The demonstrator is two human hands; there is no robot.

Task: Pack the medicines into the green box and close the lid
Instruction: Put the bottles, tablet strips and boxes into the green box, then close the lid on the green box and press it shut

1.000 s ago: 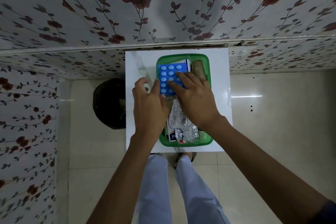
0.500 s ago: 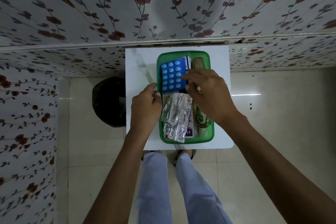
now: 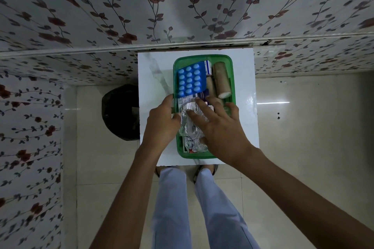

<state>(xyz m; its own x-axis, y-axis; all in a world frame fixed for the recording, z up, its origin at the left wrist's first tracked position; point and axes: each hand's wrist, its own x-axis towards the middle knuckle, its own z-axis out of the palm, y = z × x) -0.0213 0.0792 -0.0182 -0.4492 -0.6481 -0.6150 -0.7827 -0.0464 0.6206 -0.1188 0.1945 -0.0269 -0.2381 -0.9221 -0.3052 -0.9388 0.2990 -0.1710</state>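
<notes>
A person stands over a small white square surface [image 3: 149, 79], seen from above. On it sits the green box [image 3: 232, 79], a translucent plastic tub, rectangular with rounded corners, its top open.

Inside the box, at the far left, lies a blue blister pack [image 3: 190, 81], flat and glossy, with rows of pale round pill bumps. A white carton [image 3: 208, 65] peeks out from under its far edge. To the right lie two tan rolls [image 3: 220, 79], cylinders with a cloth-like look, side by side and running lengthwise; the larger shows a white end. In the near half lies a crinkled silver foil strip [image 3: 192, 127], shiny and creased, over printed cartons that are too hidden to tell apart.

The left hand [image 3: 162, 123] rests on the box's left rim, its fingers curled over the edge with the thumb just inside; it grips the rim. The right hand [image 3: 220, 127] is spread flat over the near half of the box, fingers open and splayed, the tips pressing on the foil strip and the cartons beside it.

On the surface left of the box lies a clear, flat plastic piece [image 3: 159, 75], faint and glassy.

Glossy cream tiles cover the floor [image 3: 303, 147]. A dark round bin [image 3: 121, 113] stands left of the surface. The walls [image 3: 182, 16] carry a red flower and vine print.
</notes>
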